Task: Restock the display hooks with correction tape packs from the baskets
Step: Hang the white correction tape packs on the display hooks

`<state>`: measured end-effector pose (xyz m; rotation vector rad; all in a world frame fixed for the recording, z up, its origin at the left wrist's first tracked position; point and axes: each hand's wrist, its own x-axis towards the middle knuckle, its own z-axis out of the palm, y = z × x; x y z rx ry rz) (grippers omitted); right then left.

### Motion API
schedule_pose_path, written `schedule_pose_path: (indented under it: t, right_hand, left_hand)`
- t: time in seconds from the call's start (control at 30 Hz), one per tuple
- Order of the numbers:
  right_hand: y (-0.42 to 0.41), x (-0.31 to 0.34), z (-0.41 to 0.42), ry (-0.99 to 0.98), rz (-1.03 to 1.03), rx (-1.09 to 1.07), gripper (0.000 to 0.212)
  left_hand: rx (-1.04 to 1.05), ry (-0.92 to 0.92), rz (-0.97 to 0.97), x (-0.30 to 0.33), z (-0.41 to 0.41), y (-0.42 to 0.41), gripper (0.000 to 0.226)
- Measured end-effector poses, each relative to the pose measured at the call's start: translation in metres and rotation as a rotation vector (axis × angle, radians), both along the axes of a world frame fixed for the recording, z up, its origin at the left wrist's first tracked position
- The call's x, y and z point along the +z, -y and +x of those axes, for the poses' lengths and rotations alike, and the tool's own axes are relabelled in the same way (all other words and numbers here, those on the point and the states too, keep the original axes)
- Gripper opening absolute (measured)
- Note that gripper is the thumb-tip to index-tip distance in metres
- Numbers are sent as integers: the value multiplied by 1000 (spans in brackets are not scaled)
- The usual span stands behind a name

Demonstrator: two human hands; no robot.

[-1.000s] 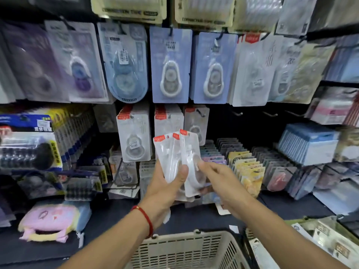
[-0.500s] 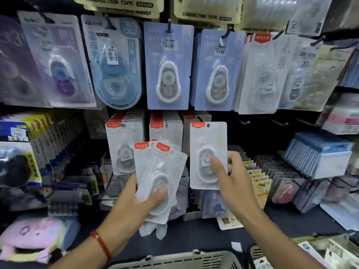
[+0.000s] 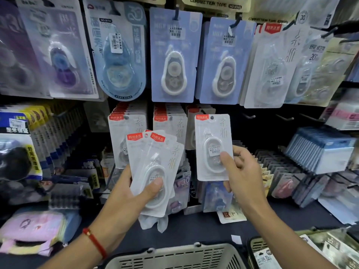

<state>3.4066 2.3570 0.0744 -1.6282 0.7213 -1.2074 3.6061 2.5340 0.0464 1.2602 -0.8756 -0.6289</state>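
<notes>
My left hand (image 3: 134, 189) grips a fanned stack of white correction tape packs (image 3: 155, 171) with red corner labels, thumb pressed on the front one. My right hand (image 3: 242, 171) pinches a single white pack (image 3: 212, 144) upright by its lower right part, held in front of the third display hook's packs (image 3: 191, 111). Matching packs hang on two hooks to the left: one row (image 3: 118, 123) and another (image 3: 169, 121). A grey basket (image 3: 174, 257) sits at the bottom edge, below my hands.
Larger blue correction tape packs (image 3: 174, 55) hang on the upper row. Bare hooks (image 3: 249, 115) stick out to the right of the single pack. A blue-and-white box stack (image 3: 320, 150) sits right, yellow-blue packs (image 3: 38, 133) left, and a second basket (image 3: 272, 251) at bottom right.
My right hand drew one pack out of the stack and raised it up and right toward the third hook. My left hand keeps the rest of the stack, lifted slightly.
</notes>
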Motion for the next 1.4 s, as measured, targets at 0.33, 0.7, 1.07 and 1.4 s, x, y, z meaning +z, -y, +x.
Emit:
schedule_pose_path:
  t: [0.33,0.7,1.07,1.4]
  right_hand:
    - [37,-11,34,-368,266,-18,57]
    - [-61,-19,21,-422,31,378,49]
    - [-54,-25,19,-222,81,301,36]
    - [-4,-5,2,56,35,64,52]
  left_hand:
    - [-51,-81,6,0,-6,-5,66]
    - [-126,-258,-22,5,-26,-2,71]
    - [-168,-297,-65,6,-26,-1,49]
    - [-92,-217,-33,0,-14,-2,55]
